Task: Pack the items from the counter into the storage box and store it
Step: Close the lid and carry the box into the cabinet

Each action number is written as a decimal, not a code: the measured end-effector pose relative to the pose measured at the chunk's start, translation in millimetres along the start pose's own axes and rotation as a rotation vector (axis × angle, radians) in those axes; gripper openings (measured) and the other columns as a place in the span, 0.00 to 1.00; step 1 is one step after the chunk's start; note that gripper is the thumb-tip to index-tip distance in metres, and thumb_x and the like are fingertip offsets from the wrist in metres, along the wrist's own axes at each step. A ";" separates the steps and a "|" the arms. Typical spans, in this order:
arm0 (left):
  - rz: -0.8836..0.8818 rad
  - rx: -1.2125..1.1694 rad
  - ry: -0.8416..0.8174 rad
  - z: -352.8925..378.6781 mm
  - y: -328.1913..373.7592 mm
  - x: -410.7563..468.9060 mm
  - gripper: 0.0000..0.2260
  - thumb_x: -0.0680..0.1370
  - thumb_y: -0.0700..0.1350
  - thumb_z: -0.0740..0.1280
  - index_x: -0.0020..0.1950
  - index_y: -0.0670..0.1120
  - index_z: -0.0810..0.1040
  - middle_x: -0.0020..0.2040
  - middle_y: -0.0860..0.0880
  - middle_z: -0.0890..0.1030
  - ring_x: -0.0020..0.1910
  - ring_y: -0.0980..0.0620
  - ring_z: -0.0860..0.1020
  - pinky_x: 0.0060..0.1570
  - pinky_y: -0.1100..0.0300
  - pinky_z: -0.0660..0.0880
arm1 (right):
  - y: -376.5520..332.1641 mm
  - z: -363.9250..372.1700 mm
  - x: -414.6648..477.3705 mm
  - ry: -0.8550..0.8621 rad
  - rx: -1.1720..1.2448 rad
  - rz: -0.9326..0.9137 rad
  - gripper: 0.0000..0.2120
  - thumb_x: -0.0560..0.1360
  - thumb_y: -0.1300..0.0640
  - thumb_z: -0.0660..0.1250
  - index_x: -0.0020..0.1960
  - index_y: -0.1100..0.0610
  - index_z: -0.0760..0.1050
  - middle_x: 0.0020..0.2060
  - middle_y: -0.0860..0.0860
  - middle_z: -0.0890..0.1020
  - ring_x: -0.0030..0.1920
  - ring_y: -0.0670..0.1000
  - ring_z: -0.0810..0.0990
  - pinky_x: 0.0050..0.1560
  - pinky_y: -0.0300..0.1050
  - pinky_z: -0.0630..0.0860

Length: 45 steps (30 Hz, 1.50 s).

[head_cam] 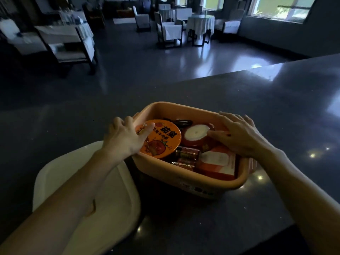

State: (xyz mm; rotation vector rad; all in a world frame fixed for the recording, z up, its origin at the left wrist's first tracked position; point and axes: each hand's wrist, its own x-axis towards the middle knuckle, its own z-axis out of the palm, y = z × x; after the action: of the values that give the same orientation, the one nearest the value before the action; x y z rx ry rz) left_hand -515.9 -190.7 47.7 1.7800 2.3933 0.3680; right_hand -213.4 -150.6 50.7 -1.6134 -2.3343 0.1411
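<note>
Packing looks finished: we grip the storage box (184, 107) rim with left hand (127, 138), right hand (238, 135) spread opposite; white lid (60, 172) next.

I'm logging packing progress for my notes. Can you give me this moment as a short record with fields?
box: orange storage box on the dark counter, open
contents: noodle cup, red jar with white top, battery pack, red-and-white carton
lid: white lid, flat on counter left of box
left hand: grips left rim, thumb on noodle cup
right hand: rests on right rim, fingers spread
</note>
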 end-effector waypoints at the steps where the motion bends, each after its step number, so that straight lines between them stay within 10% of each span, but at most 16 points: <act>1: 0.032 -0.115 -0.018 1.8 -0.7 -1.2 0.44 0.64 0.74 0.45 0.72 0.49 0.56 0.69 0.40 0.61 0.67 0.41 0.63 0.61 0.45 0.63 | -0.7 2.4 -4.8 0.042 -0.006 0.034 0.37 0.67 0.27 0.45 0.72 0.43 0.57 0.73 0.51 0.60 0.73 0.53 0.54 0.70 0.64 0.49; 6: 0.036 -0.313 -0.054 7.4 2.0 -4.3 0.40 0.68 0.72 0.50 0.75 0.54 0.46 0.75 0.45 0.57 0.71 0.43 0.60 0.64 0.42 0.62 | -23.4 21.9 -47.8 0.141 0.339 0.302 0.47 0.61 0.20 0.38 0.72 0.44 0.51 0.75 0.53 0.52 0.74 0.56 0.46 0.69 0.65 0.51; 13: -0.154 -0.221 -0.019 17.5 29.6 -67.7 0.43 0.64 0.76 0.46 0.74 0.58 0.41 0.76 0.43 0.50 0.73 0.41 0.53 0.68 0.41 0.59 | 32.4 10.4 14.2 -0.057 0.425 -0.005 0.42 0.63 0.23 0.51 0.72 0.41 0.51 0.74 0.50 0.54 0.74 0.54 0.48 0.67 0.64 0.52; 19: -0.273 -0.132 0.150 21.9 53.3 -115.4 0.41 0.65 0.76 0.41 0.74 0.58 0.41 0.69 0.39 0.63 0.67 0.41 0.65 0.64 0.46 0.59 | 49.0 9.2 36.0 -0.093 0.290 0.091 0.41 0.65 0.22 0.43 0.72 0.42 0.48 0.72 0.58 0.59 0.68 0.63 0.63 0.61 0.65 0.66; 23: -0.198 -0.417 0.240 22.2 49.6 -101.4 0.38 0.71 0.71 0.50 0.75 0.52 0.49 0.73 0.43 0.59 0.71 0.44 0.60 0.66 0.49 0.59 | 40.1 12.2 17.9 -0.102 0.389 0.129 0.42 0.60 0.20 0.42 0.70 0.38 0.53 0.70 0.56 0.63 0.67 0.61 0.64 0.58 0.62 0.67; 32: -0.231 -0.283 0.187 28.1 50.4 -102.7 0.40 0.67 0.72 0.48 0.74 0.57 0.43 0.76 0.45 0.50 0.73 0.42 0.53 0.68 0.45 0.56 | 38.5 4.3 24.6 -0.139 0.279 0.018 0.37 0.63 0.22 0.45 0.69 0.34 0.51 0.68 0.55 0.65 0.66 0.61 0.64 0.52 0.60 0.67; 38: -0.142 -0.475 0.187 27.0 36.8 -105.5 0.39 0.69 0.73 0.49 0.75 0.57 0.45 0.76 0.47 0.55 0.72 0.46 0.57 0.63 0.53 0.59 | 16.6 1.5 16.2 -0.062 0.109 0.047 0.39 0.66 0.24 0.42 0.72 0.44 0.51 0.71 0.57 0.62 0.70 0.62 0.58 0.67 0.66 0.56; 45: -0.176 -0.479 0.187 64.3 -42.9 -167.7 0.29 0.78 0.50 0.60 0.75 0.49 0.49 0.77 0.47 0.51 0.74 0.48 0.51 0.70 0.56 0.50 | -123.1 9.7 -20.8 -0.002 0.404 -0.418 0.33 0.73 0.34 0.54 0.73 0.49 0.55 0.72 0.50 0.62 0.71 0.50 0.55 0.70 0.53 0.48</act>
State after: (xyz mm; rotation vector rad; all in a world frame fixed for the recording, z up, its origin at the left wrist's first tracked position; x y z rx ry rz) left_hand -490.2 -355.3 -31.9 1.3634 2.2910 1.0226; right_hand -320.0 -213.9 68.1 -0.9204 -2.3897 0.4829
